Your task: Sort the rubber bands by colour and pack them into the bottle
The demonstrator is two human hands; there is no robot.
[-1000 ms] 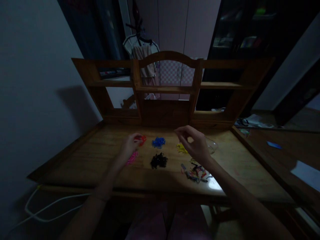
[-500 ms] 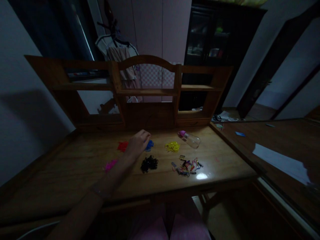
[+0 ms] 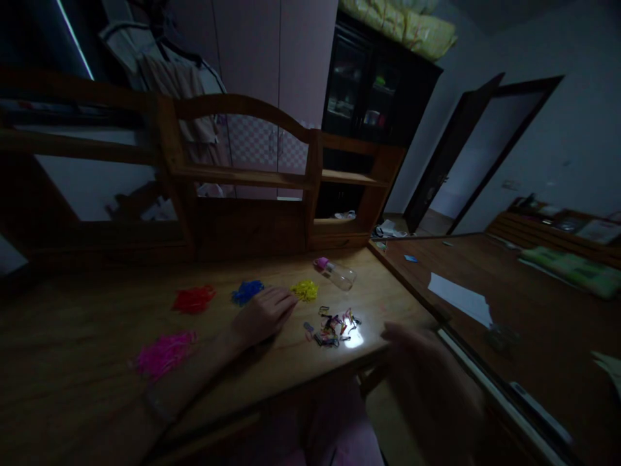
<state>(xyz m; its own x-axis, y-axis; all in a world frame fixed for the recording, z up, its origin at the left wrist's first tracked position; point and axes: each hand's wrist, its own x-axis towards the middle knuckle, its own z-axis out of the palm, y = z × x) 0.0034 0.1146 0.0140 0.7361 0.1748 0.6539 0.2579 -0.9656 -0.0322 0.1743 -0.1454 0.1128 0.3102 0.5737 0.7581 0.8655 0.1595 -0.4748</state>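
Yellow pile (image 3: 304, 290), hands (image 3: 266, 316) apart, pink-capped bottle (image 3: 339, 275)

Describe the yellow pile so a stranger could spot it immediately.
On the wooden desk, in front of its shelf, find the left hand. Beside that hand, between the blue pile and the pink-capped clear bottle, sits the yellow pile. It is the only all-yellow heap there; the jumbled pile nearby mixes several colours.

White paper (image 3: 460, 299), dark door (image 3: 449, 150) (open)
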